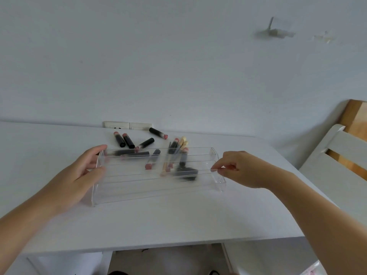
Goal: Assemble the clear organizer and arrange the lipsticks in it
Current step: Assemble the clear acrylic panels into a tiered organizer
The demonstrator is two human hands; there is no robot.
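White desk against a pale wall carries everything. My left hand grips the left end wall of the clear, stepped organizer, whose long axis spans from hand to hand, while the right hand pinches a rail at its right end. Black lipsticks lie loose just beyond both hands, seen partly through the plastic, likelier nearer the left.

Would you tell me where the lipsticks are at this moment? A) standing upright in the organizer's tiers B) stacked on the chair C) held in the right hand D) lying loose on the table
D: the lipsticks lie scattered on the white table, behind the clear organizer, whose ends both hands hold.
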